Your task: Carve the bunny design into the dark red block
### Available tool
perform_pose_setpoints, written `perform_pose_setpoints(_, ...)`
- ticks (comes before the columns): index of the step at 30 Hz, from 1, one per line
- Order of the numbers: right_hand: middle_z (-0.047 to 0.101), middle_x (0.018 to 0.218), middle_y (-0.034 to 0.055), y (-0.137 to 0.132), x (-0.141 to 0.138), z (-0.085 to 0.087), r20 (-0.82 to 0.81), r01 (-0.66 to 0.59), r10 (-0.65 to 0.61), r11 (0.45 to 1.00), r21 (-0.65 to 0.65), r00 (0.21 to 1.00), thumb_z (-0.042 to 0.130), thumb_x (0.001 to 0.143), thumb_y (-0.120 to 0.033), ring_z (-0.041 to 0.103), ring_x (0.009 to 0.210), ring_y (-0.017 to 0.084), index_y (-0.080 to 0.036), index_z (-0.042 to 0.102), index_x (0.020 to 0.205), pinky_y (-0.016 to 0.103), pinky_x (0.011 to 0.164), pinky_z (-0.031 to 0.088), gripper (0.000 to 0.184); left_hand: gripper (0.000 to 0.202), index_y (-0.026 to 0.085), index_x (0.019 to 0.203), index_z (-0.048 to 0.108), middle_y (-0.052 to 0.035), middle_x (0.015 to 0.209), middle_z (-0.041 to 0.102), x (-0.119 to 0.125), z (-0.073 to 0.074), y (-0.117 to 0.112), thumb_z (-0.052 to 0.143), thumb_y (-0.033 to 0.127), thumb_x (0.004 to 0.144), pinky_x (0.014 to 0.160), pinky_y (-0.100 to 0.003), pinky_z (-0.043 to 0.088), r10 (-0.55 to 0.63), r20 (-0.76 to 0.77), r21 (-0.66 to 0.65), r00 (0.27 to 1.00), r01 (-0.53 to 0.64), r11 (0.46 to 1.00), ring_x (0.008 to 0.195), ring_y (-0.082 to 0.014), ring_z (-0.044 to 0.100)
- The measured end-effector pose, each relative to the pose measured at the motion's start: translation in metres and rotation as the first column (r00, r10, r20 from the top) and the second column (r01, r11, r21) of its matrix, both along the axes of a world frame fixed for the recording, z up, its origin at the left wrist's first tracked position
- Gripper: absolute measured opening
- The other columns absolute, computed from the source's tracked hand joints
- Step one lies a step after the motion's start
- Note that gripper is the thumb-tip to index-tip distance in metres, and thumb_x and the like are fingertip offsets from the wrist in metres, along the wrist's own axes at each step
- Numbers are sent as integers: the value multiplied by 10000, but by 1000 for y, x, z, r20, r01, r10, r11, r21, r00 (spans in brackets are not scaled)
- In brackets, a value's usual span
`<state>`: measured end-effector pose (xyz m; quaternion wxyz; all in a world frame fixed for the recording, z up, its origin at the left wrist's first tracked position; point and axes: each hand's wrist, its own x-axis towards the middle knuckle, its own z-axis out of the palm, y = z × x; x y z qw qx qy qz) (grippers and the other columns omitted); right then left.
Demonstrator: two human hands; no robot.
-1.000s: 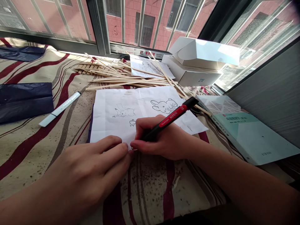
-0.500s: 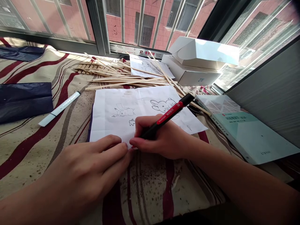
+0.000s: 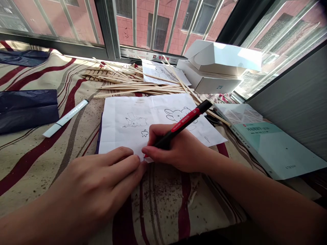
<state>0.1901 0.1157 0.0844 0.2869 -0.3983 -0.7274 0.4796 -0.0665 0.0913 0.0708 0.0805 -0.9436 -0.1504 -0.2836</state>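
A white sheet of paper (image 3: 120, 136) lies on the striped cloth, with line drawings of a Pikachu-like figure, a rabbit-like figure and a small flower on it. My right hand (image 3: 176, 149) is closed around a black marker pen (image 3: 182, 123) with a red label, its red tip down at the paper's near edge. Beside it, my left hand (image 3: 102, 183) lies on that near edge, fingers stretched out and pressing the sheet; its thumb is hidden. The two hands almost touch at the fingertips. Something dark blue shows under the sheet's left side.
A white capped marker (image 3: 65, 118) and a dark blue folded piece (image 3: 28, 110) lie at left. Thin wooden strips (image 3: 122, 78) are heaped behind the paper, with another drawing (image 3: 160, 73) among them. A white box (image 3: 214, 81) and a pale green book (image 3: 276, 143) are at right.
My right hand and the marker pen have shifted very slightly up, away from the near edge, and a short line shows near the tip. My left hand stays in place.
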Motion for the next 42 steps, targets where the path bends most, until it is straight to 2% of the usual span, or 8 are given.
perform_pose_setpoints(4, 648, 775, -43, 0, -1, 0, -13, 19, -19, 1000, 5, 1000, 905, 965, -342, 577, 792, 163, -235, 619, 836, 320, 758, 460, 331, 417, 151, 1234, 790, -82, 1084, 803, -3, -5, -1, 381, 74, 1233, 789, -327, 607, 22, 14, -25, 1000, -21, 999, 991, -229, 742)
perform_pose_setpoints(11, 653, 782, -35, 0, -2, -1, 5, 54, -54, 999, 1, 999, 903, 974, -390, 566, 800, 169, -239, 596, 839, 321, 757, 454, 367, 609, 202, 1010, 770, -48, 936, 777, 1, 5, 1, 234, 111, 1285, 628, -332, 554, 20, -3, 17, 1000, -20, 1000, 799, -201, 696)
perform_pose_setpoints(17, 636, 770, -42, 1, -1, -1, -15, 28, -28, 1000, 8, 999, 916, 965, -370, 559, 801, 167, -234, 612, 832, 320, 760, 454, 360, 594, 169, 1090, 798, -41, 920, 784, 2, 10, 2, 243, 124, 1297, 638, -325, 577, 15, 2, 31, 1000, -15, 999, 791, -188, 728)
perform_pose_setpoints(24, 660, 771, -33, -2, -4, -2, -7, 98, -99, 994, -42, 995, 932, 973, -455, 579, 799, 177, -243, 602, 847, 325, 763, 461, 412, 572, 170, 1082, 811, -57, 967, 790, 1, 1, 1, 280, 121, 1287, 655, -346, 568, 22, 0, 12, 1000, -22, 1000, 853, -204, 728)
perform_pose_setpoints(31, 674, 800, -24, 0, -4, -2, -34, 102, -102, 995, -7, 994, 950, 967, -465, 600, 836, 187, -240, 613, 835, 327, 776, 465, 426, 614, 190, 1025, 780, -37, 926, 797, 3, 8, 2, 234, 137, 1302, 616, -345, 565, 24, -6, 35, 1000, -24, 999, 810, -195, 736)
perform_pose_setpoints(35, 669, 775, -32, 1, -4, -2, -53, 84, -86, 996, -40, 995, 950, 968, -455, 601, 814, 185, -244, 610, 835, 330, 772, 472, 422, 574, 195, 1076, 772, -38, 935, 802, 2, 8, 3, 242, 125, 1286, 618, -337, 582, 17, -15, 35, 1000, -17, 999, 817, -199, 753)
perform_pose_setpoints(42, 679, 797, -19, 0, -5, -3, -32, 134, -135, 990, -32, 990, 941, 966, -483, 622, 852, 199, -243, 624, 845, 335, 789, 475, 415, 482, 165, 1171, 741, -53, 950, 814, 1, 4, 3, 271, 87, 1245, 559, -373, 554, 30, -25, 58, 999, -28, 998, 764, -214, 750)
